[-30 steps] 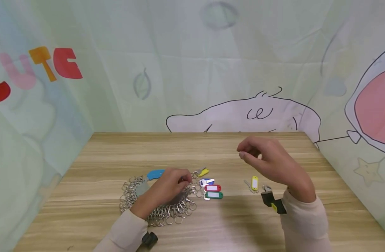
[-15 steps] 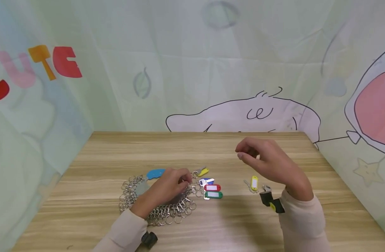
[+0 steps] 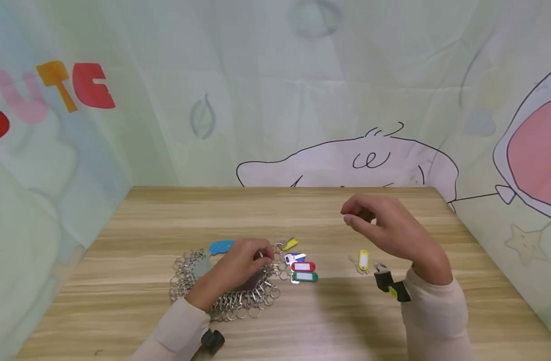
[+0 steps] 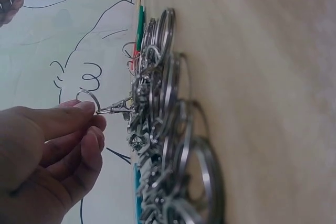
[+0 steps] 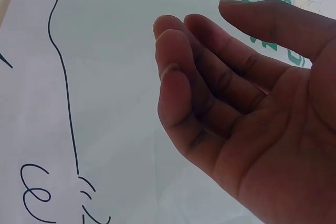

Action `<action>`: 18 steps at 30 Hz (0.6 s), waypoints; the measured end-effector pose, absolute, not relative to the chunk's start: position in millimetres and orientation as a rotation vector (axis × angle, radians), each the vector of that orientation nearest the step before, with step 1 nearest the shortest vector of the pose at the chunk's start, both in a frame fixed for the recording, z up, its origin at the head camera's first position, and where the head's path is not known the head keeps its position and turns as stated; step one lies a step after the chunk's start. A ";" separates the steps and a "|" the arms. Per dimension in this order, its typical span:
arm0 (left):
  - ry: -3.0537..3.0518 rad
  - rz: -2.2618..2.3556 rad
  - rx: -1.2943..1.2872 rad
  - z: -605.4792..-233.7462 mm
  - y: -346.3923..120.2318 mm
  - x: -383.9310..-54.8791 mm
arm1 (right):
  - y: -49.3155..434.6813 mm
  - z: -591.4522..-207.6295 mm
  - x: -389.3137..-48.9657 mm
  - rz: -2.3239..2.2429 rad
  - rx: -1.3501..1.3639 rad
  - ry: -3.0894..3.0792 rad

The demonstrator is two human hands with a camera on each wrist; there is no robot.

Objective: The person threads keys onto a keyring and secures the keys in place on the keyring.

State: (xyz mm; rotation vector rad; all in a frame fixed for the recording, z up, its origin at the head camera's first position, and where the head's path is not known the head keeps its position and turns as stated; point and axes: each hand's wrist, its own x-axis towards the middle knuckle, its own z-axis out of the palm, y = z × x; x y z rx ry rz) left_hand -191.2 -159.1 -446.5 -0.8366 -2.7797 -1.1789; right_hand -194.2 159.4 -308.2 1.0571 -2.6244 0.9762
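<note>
My left hand (image 3: 239, 265) is over a heap of metal key rings with swivel clasps (image 3: 236, 301) at the left of the table. In the left wrist view, its thumb and fingertips pinch one key ring (image 4: 90, 96), raised off the heap, with a clasp (image 4: 118, 108) hanging from it. To the right, my right hand (image 3: 385, 225) hovers above the table, its fingers loosely curved and holding nothing. Beside the heap lie key tags: yellow (image 3: 291, 244), blue (image 3: 300, 256), red (image 3: 304, 266) and green (image 3: 305, 277). A silver key (image 3: 295, 258) lies over the blue tag.
Below the right hand lie another yellow key tag (image 3: 363, 259) with a key (image 3: 354, 262), and a small metal piece (image 3: 381, 267) by the wrist camera. A flat blue piece (image 3: 221, 246) shows behind the heap. Printed cloth (image 3: 275, 100) encloses the wooden table (image 3: 176, 215).
The head view has tipped down a touch. My left hand stays in place with the key ring; my right hand has barely moved.
</note>
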 end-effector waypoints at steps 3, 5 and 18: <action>-2.786 -1.179 -0.828 -446.0 -159.5 -191.7 | 166.6 -305.7 -193.5 0.984 1.039 -2.599; -2.792 -1.181 -0.821 -446.0 -158.6 -191.5 | 174.6 -303.8 -191.4 0.979 0.999 -2.582; -2.797 -1.167 -0.803 -445.7 -156.8 -194.1 | 207.0 -322.7 -213.8 0.734 0.777 -2.911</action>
